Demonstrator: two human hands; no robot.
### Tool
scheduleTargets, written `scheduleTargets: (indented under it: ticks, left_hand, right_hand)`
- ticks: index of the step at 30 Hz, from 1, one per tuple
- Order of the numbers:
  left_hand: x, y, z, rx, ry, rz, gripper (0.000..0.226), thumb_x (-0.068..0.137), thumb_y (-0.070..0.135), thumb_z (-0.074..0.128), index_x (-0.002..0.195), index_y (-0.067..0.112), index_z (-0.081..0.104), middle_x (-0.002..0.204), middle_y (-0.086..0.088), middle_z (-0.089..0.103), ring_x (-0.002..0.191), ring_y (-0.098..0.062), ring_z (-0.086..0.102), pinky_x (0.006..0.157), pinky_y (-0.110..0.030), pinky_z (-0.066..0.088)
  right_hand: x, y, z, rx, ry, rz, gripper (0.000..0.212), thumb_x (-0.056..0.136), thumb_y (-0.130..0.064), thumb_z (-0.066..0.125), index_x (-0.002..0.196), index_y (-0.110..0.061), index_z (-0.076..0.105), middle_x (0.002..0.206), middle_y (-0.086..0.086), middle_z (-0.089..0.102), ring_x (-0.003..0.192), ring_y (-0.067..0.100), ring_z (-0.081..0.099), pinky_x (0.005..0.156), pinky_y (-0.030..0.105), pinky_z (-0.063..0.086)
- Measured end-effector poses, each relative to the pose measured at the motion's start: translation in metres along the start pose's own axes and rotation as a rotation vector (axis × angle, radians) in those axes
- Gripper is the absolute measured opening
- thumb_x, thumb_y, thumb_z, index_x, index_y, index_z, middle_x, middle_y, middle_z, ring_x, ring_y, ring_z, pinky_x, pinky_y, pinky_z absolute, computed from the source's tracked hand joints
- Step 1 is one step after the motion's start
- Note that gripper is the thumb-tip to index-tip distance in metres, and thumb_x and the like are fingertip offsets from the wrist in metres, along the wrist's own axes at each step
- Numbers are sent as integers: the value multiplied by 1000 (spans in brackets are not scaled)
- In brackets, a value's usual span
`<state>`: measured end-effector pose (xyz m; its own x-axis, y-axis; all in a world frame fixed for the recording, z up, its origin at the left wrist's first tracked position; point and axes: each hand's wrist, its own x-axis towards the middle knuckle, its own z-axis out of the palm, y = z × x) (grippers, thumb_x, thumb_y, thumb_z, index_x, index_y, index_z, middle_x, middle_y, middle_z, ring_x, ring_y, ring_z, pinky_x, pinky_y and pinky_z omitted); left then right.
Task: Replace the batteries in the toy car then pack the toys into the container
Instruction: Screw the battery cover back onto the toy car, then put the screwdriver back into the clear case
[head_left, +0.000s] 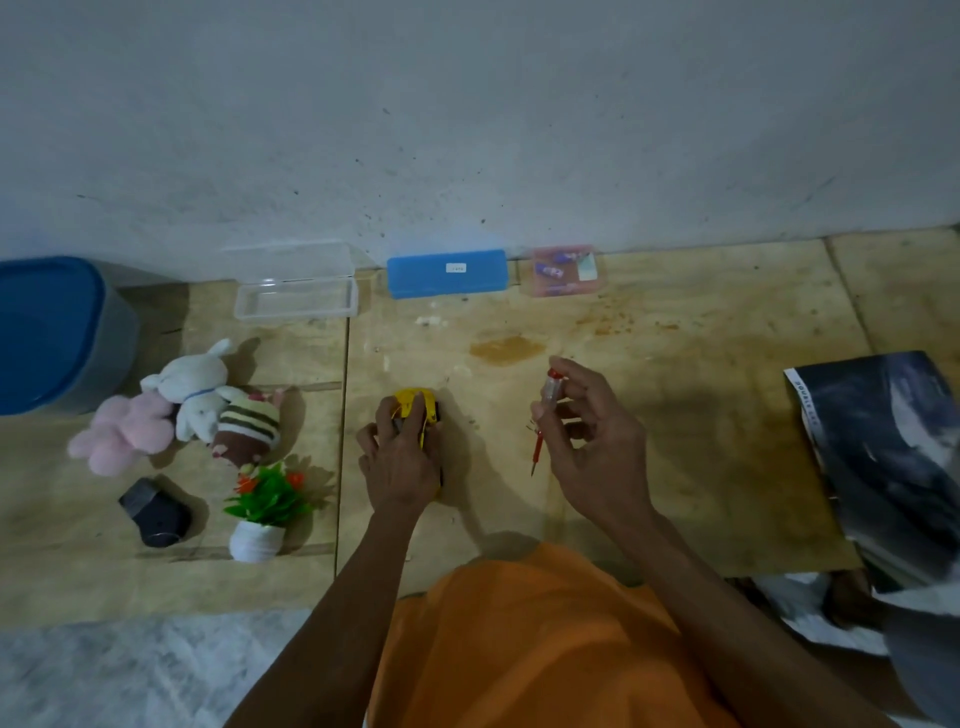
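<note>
A yellow toy car (415, 408) sits on the tiled floor in the middle, and my left hand (400, 457) grips it from above, covering most of its body. To its right my right hand (587, 436) holds a small screwdriver (544, 415) with a clear handle and red shaft, tip pointing down, lifted off the floor. A blue-lidded container (52, 332) stands at the far left. Plush toys lie beside it: a white one (195, 387), a pink one (124, 431) and a striped one (249, 426).
A small fake plant in a white pot (262, 509) and a dark object (156, 512) lie left of the car. By the wall sit an open clear case (296, 288), a blue case (447, 274) and a pink box (566, 270). A dark bag (888, 457) lies right.
</note>
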<state>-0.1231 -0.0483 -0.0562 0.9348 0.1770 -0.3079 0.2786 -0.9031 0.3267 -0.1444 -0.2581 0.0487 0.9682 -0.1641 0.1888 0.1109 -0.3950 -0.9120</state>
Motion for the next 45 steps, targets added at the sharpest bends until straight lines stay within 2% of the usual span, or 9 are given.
scheduleTargets:
  ticks: [9, 14, 19, 23, 27, 33, 37, 41, 45]
  left_hand:
    - [1, -2, -7, -29, -91, 24, 53, 104, 53, 34, 154, 38, 29, 162, -1, 11, 134, -40, 23, 100, -59, 39]
    - [4, -14, -16, -92, -150, 88, 61, 102, 55, 40, 157, 36, 25, 164, -2, 10, 135, -40, 21, 102, -56, 41]
    - [4, -34, -29, -169, -193, 170, 95, 82, 86, 14, 158, 30, 24, 165, -8, 16, 146, -38, 17, 111, -50, 29]
    - [0, -56, -50, -276, -184, 175, 70, 96, 59, 43, 154, 21, 35, 155, -15, 37, 146, -34, 25, 114, -42, 20]
    - [1, -78, -74, -375, -96, 173, 57, 93, 29, 62, 146, 15, 48, 143, -17, 49, 134, -37, 43, 108, -43, 36]
    - [13, -107, -113, -356, 90, 98, 50, 90, 27, 72, 136, 13, 58, 134, -13, 62, 127, -30, 56, 103, -46, 49]
    - [32, -131, -135, -411, 135, 68, 41, 89, 35, 65, 126, 18, 62, 117, -1, 69, 104, -17, 66, 87, -45, 58]
    - [64, -150, -142, -405, 127, 24, 55, 91, 52, 59, 122, 7, 65, 115, -8, 69, 104, -23, 67, 90, -48, 57]
    - [100, -142, -173, -328, 137, -69, 47, 93, 20, 67, 138, 13, 55, 137, -14, 56, 125, -31, 54, 100, -32, 42]
  right_hand:
    - [-2, 0, 15, 11, -34, 152, 44, 95, -19, 66, 137, -19, 53, 97, -7, 69, 76, 10, 69, 64, 22, 58]
    - [-14, -7, 40, 36, -14, 320, 22, 97, -22, 63, 117, -28, 64, 89, -10, 70, 71, 10, 67, 59, 30, 56]
    - [-30, -13, 77, 50, 11, 424, 18, 100, -28, 58, 113, -26, 70, 80, -4, 70, 54, 9, 59, 51, 27, 50]
    - [-41, -23, 103, 59, 14, 488, 8, 95, -32, 65, 99, -28, 70, 80, -3, 71, 58, 8, 60, 59, 30, 54]
    - [-36, -29, 125, -35, -108, 422, 11, 90, -23, 72, 101, -24, 71, 86, -7, 69, 72, 10, 63, 58, 14, 47]
    - [19, -32, 172, -129, -304, 198, 13, 88, -20, 75, 101, -21, 74, 86, -6, 69, 78, 6, 65, 66, 11, 46]
    - [62, -35, 209, -160, -384, 50, 14, 88, -17, 73, 102, -16, 75, 91, 1, 67, 79, 11, 63, 73, 22, 50]
    - [98, -34, 242, -221, -421, -42, 15, 88, -16, 72, 102, -11, 74, 91, 7, 62, 81, 22, 62, 75, 33, 51]
    - [129, -29, 277, -358, -451, -105, 14, 93, -22, 67, 103, -15, 73, 96, 3, 63, 91, 22, 60, 70, 32, 46]
